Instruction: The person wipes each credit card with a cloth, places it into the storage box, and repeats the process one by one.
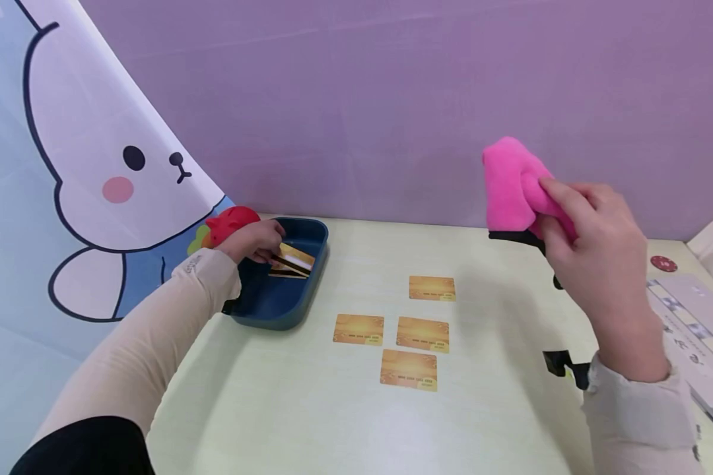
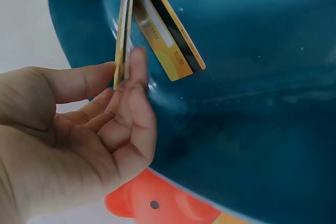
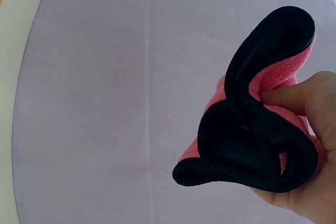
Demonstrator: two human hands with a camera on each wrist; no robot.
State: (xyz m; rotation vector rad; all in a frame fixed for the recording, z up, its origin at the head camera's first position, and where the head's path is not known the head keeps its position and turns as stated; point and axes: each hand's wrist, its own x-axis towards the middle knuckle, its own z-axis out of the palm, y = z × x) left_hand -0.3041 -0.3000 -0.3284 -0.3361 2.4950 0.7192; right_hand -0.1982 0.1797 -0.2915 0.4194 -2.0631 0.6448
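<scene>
Inside the blue tray (image 1: 285,320), my left hand (image 1: 254,241) pinches a gold card (image 2: 122,40) between thumb and fingers. The card stands on edge in the left wrist view. Close beside it another gold card (image 2: 167,40) lies in the tray, its black stripe and white strip showing. Raised above the table on the right, my right hand (image 1: 600,251) grips a bunched pink plush cloth (image 1: 508,188) with black edging. From below, in the right wrist view, the cloth's black edge (image 3: 236,90) winds in folds.
Several gold cards (image 1: 423,334) lie face up on the pale table (image 1: 273,409). A red toy (image 1: 237,218) sits by the tray's far left side. At the right are black pieces (image 1: 557,363), a red chip (image 1: 663,264) and a flat grey box (image 1: 698,330). A purple cloth (image 1: 362,119) hangs behind.
</scene>
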